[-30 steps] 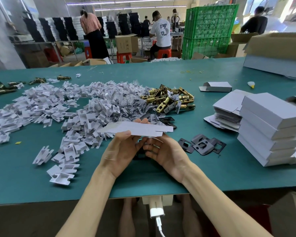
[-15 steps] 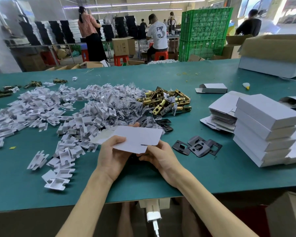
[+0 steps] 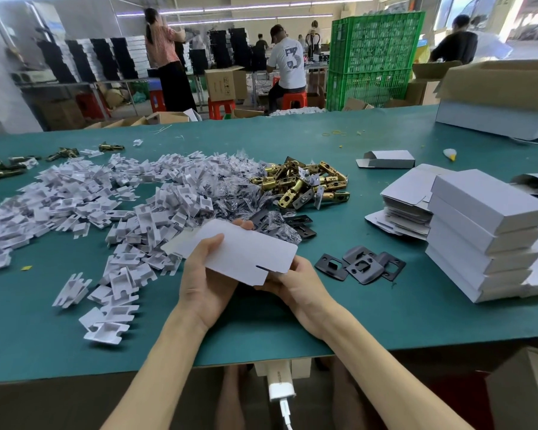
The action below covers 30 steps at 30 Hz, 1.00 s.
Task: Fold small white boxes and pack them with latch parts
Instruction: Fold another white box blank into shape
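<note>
**A:** Where is the box at this moment?

**B:** The white box is not yet folded. It is a flat sheet in the air just above the tabletop, directly in front of me. Its upper face is tilted toward the camera, I think so that I can see the slit and the flaps before bending them.

**A:** And the hands?

**B:** Both pinch the sheet. The left hand takes the 9 o'clock side, thumb on top and fingers beneath; one fingertip shows at the far edge. The right hand takes the 5 o'clock corner from below. Its fingers curl under the card and are mostly hidden.

**A:** Why one hand at each end?

**B:** In my judgement thin card bends where it wants, so two grips help it fold on the crease.

**A:** What lies around?

**B:** The brass latch parts are in a pile at 1 o'clock, near. The black plates are at 3 o'clock, just beside the right hand and not touching it. The white inserts spread from 9 to 11 o'clock. The flat blanks and the finished boxes stand at 2 to 3 o'clock, well apart. It seems everything is arranged in an arc for easy reaching.

**A:** How far along is this box?

**B:** Only at the start: folding comes first, then packing.
</note>
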### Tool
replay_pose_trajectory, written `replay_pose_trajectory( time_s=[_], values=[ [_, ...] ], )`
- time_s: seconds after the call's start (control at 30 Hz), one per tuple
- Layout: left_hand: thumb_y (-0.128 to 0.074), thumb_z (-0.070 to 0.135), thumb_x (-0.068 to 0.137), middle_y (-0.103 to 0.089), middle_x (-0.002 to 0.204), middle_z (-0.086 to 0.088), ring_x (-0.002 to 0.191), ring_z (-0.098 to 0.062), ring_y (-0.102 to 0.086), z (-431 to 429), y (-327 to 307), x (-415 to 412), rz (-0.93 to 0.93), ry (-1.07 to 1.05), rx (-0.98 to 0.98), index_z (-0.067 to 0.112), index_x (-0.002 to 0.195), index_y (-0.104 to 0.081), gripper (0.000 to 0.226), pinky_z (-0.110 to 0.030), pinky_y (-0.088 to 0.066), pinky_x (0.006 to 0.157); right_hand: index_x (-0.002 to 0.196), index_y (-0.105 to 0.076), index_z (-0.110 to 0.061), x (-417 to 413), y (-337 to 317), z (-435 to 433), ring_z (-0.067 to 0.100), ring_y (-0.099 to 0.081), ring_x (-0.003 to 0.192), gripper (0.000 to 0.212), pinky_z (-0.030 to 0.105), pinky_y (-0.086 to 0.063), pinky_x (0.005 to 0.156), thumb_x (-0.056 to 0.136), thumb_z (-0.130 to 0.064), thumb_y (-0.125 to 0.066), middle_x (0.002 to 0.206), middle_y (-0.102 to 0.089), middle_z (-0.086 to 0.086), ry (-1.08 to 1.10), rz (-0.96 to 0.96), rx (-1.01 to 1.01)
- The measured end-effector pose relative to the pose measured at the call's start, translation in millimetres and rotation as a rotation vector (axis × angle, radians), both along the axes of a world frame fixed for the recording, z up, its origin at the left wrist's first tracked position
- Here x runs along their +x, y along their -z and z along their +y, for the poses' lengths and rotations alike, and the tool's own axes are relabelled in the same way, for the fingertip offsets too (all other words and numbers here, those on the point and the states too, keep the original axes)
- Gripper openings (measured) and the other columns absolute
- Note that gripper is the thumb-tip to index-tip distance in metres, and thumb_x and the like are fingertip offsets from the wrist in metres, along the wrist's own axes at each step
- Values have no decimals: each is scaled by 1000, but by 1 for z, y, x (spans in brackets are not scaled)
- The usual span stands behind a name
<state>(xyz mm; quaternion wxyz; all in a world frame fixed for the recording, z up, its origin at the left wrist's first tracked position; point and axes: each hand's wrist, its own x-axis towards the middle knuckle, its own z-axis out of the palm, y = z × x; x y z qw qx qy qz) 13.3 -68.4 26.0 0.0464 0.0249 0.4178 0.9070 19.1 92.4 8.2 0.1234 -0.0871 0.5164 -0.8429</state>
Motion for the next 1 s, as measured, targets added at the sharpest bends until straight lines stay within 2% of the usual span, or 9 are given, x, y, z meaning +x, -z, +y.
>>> replay_pose_trajectory(
  time_s=[0.13,0.3,0.47,0.57,0.7,0.8,0.87,0.93,1.0],
  values=[
    [-68,37,91,-66,136,-15,122,-33,-63,2,0,2,6,51,-41,10,125,-71,44,-50,-53,100,125,-68,-10,0,0,1,18,-71,86,31,32,-59,68,95,-4,-65,104,-76,6,4,-1,-6],
    [-87,53,73,-68,129,-17,116,-34,-65,3,-2,4,-6,113,-43,11,118,-75,63,-52,-49,105,115,-55,16,2,1,1,23,-46,74,55,30,-39,63,81,-25,-69,84,-58,15,48,-6,109],
    [-94,64,55,-71,120,-19,107,-35,-67,1,0,3,-63,79,39,11,109,-75,78,-51,-52,99,89,-78,-12,3,3,4,15,-63,62,13,20,-50,58,84,-18,-68,78,-72,5,-58,85,177],
    [-92,73,44,-74,110,-16,97,-33,-73,0,-1,3,-84,34,70,13,97,-79,81,-48,-59,86,102,-78,-12,5,2,3,13,-67,70,25,20,-52,64,77,-11,-72,84,-75,4,-80,127,193],
    [-87,78,36,-74,102,-16,88,-32,-74,1,-1,1,-119,-74,114,10,127,-57,117,-46,-62,76,113,-76,-17,6,2,2,16,-69,83,39,24,-56,73,77,-2,-69,95,-75,6,-118,160,152],
    [-90,75,34,-74,98,-14,86,-31,-73,-4,2,-3,-83,-151,191,11,133,-52,124,-45,-63,77,125,-69,-14,2,1,4,21,-71,92,43,28,-58,78,85,-1,-59,106,-72,13,-48,70,58],
    [-88,79,33,-74,94,-13,84,-30,-74,-7,5,-4,-63,-179,137,12,129,-54,122,-43,-62,75,128,-68,-17,-1,0,6,21,-71,96,33,30,-58,81,98,-17,-56,107,-72,10,24,37,14],
    [-80,89,36,-77,97,-14,89,-32,-76,-2,8,-2,-80,-171,-88,7,129,-56,126,-42,-62,74,129,-68,-27,1,-2,5,21,-69,103,39,35,-58,87,98,-46,-55,109,-73,6,57,48,70],
    [-70,97,41,-77,107,-19,99,-36,-75,5,10,1,-75,-95,-269,2,124,-65,126,-43,-62,78,134,-64,-35,4,-2,4,22,-67,113,47,40,-51,99,93,-56,-56,118,-72,5,59,134,167]
  ],
)
